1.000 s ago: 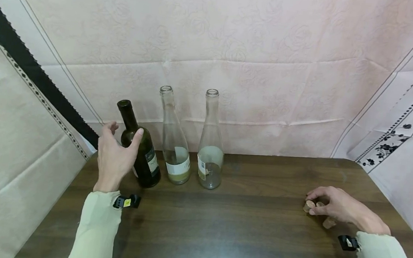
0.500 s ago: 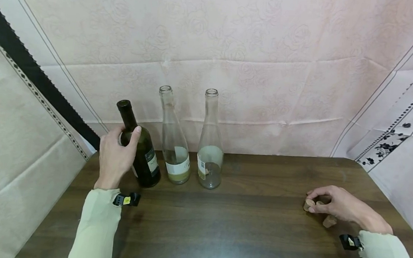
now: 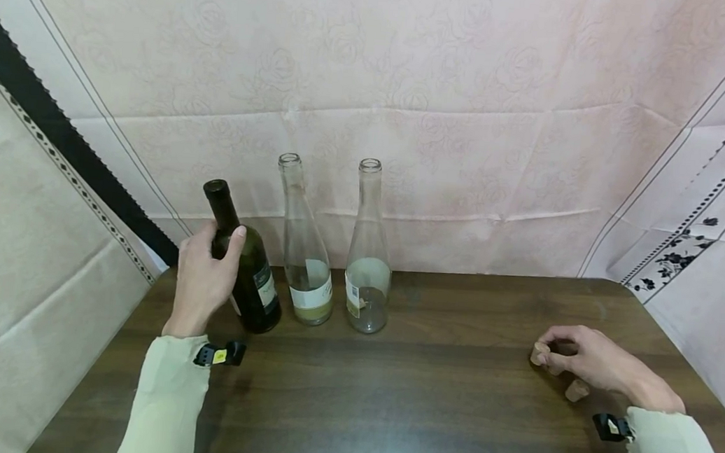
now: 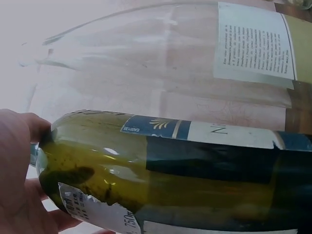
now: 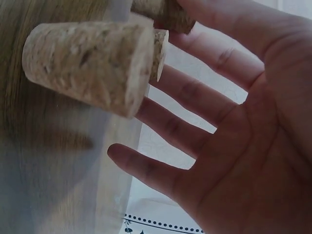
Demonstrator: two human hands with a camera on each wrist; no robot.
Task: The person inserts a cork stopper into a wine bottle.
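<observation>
My left hand [image 3: 203, 275] grips a dark green wine bottle [image 3: 260, 286] at its shoulder, just below the neck, with the thumb on the right side. The bottle stands at the left of the table, its torn labels showing in the left wrist view. Over at the right, my right hand [image 3: 599, 359] pinches a cork [image 5: 165, 13] between thumb and index finger, low over the table. The other fingers spread out behind two more tapered corks: a near one [image 5: 87, 68] and one [image 5: 160, 54] partly hidden behind it.
Two clear glass bottles, a left one [image 3: 311, 279] and a right one [image 3: 367, 283], stand upright and uncapped right of the green bottle. The brown wooden table [image 3: 400, 405] ends at a pale patterned cloth [image 3: 456, 156] hanging behind it.
My left fingers have come in round the green bottle's shoulder, which they stood apart from before. The cork at my right fingertips has tilted and shifted slightly left.
</observation>
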